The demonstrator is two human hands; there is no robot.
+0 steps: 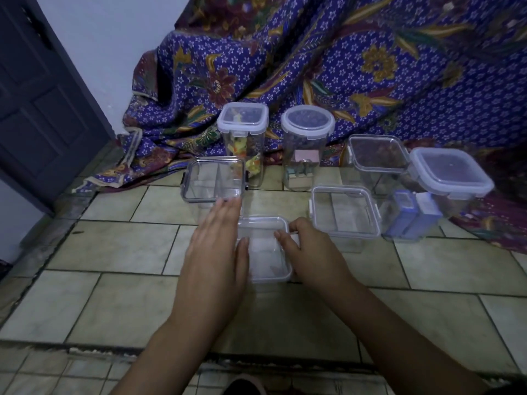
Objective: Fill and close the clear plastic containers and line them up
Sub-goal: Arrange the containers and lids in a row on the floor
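Item 1. Small box (263, 252): clear plastic, rectangular, on the floor (119, 246), held between both hands. Whether its lid was seated could not be told.

Item 2. Left hand (216, 252): laid flat along the small box's left side, fingers straight and together, thumb resting on the near-left edge. Not gripping.

Item 3. Right hand (309, 249): fingers (285, 238) curled over the small box's right rim at the far corner, clamped on it.

Item 4. Clasp box (214, 178): clear, lidded, with dark clasps, just beyond the left fingertips. Contact with them could not be told.

Item 5. Open box (346, 212): clear, nothing seen inside, just beyond and right of the right hand, apart from it.

Item 6. Square jar (243, 132): tall, lidded, with yellow and orange pieces inside. It stood beyond the clasp box, far from the grip.

Item 7. Round jar (306, 143): tall, lidded, holding a pink block and small items, right of the square jar.

Item 8. Dark box (376, 161): clear, with dark contents, beyond the open box.

Item 9. Blue box (447, 183): lidded, tilted, with blue packs (410, 215) inside, the farthest right of the grip.

Item 10. Cloth (385, 81): purple, floral, draped behind the whole row.

Item 11. Door (42, 115): dark, far to the left of the hands.
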